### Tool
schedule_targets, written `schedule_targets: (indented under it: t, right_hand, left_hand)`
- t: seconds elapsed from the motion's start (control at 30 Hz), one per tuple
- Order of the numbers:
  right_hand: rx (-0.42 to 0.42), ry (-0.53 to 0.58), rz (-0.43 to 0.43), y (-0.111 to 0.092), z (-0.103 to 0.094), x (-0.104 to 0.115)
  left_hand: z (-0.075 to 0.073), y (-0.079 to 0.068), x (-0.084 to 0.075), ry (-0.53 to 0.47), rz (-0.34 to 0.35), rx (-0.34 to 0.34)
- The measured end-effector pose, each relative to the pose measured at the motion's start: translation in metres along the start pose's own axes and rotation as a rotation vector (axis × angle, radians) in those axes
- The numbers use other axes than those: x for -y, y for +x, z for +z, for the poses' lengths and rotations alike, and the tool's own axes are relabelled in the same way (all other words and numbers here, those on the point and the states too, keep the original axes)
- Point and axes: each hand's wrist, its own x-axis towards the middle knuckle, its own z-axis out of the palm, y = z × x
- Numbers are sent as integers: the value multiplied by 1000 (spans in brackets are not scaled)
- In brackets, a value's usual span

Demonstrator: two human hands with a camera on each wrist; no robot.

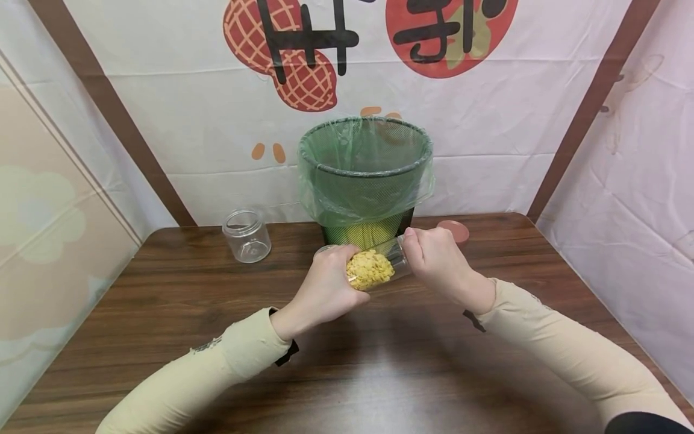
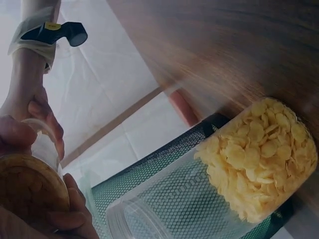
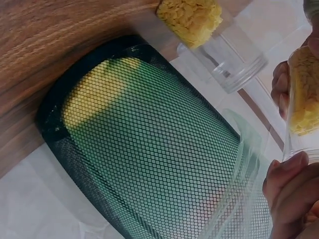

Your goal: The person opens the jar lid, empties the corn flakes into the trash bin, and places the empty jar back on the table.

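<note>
A clear jar (image 1: 370, 269) with yellow flakes lies tilted between both hands in the head view. My left hand (image 1: 325, 283) grips its flake-filled end. Fingers of my right hand (image 1: 438, 260) curl round the clear end at the right, covering that tip. A second jar of flakes (image 2: 259, 154) stands beside the bin in the left wrist view; in the head view my left hand hides most of it. The mesh bin (image 3: 154, 134) behind the hands has a green bag (image 1: 360, 193) over its rim and yellow stuff showing low inside.
On the left of the brown table (image 1: 162, 313) stands an empty, uncovered clear jar (image 1: 247, 238). A pink disc-shaped lid (image 1: 454, 231) lies by the bin's right side. Printed cloth walls (image 1: 211, 126) rise behind and at both sides.
</note>
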Motion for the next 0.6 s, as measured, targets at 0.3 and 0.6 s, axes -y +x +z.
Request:
schedule_targets:
  t: [0.3,0.6]
  right_hand:
    - [76,30,91,2,-3,0]
    - [443,271,573,18,-13,6]
  left_hand:
    - [3,0,1,22,-9,9]
    - [9,-2,6,230,188,-137]
